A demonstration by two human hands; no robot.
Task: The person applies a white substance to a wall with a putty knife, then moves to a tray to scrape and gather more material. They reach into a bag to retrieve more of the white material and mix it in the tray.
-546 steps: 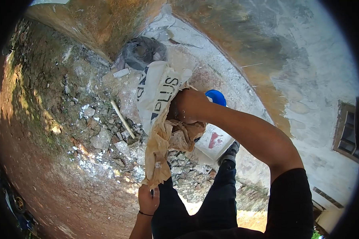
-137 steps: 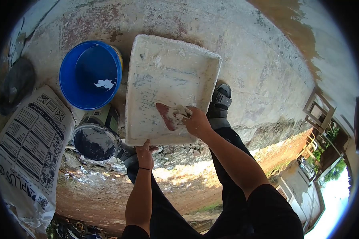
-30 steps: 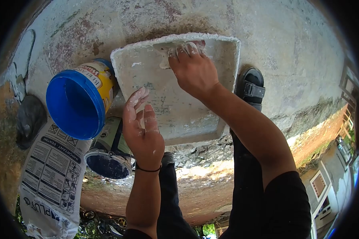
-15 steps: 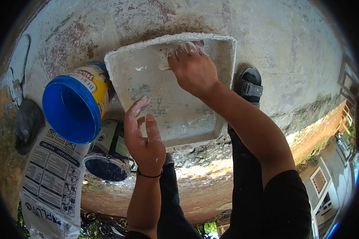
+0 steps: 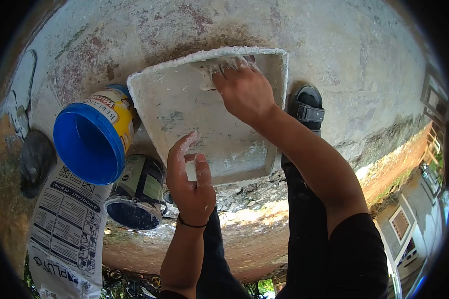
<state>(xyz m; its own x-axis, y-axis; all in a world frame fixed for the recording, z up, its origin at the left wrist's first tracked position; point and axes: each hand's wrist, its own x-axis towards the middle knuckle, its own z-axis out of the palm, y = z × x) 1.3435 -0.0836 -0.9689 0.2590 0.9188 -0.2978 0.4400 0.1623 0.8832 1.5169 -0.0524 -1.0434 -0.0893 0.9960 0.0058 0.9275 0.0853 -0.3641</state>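
Note:
A shallow, pale rectangular tray (image 5: pixel 184 119) stands in front of me, its rim crusted with white paste. Against its far inner wall, my right hand (image 5: pixel 247 89) is curled, with the fingers coated in wet white paste. What lies under those fingers is hidden. Just left of the knuckles a smear of wet paste (image 5: pixel 204 77) shows on the tray. My left hand (image 5: pixel 190 179) is raised over the tray's near left side, thumb and fingers bent but apart. It holds nothing, and dried white paste marks its fingertips.
Left of the tray lies a blue-rimmed yellow bucket (image 5: pixel 90 142), tipped toward me. Nearer is a dark, paste-stained can (image 5: pixel 133 212) beside a printed bag (image 5: pixel 67 224). A sandal (image 5: pixel 309 109) on my foot is right of the tray. Another dark shoe (image 5: pixel 36 162) lies far left.
My left hand has shifted slightly right and nearer to me. My right hand stays at the far wall, and more wet paste shows beside its knuckles. The whole view has shifted a little.

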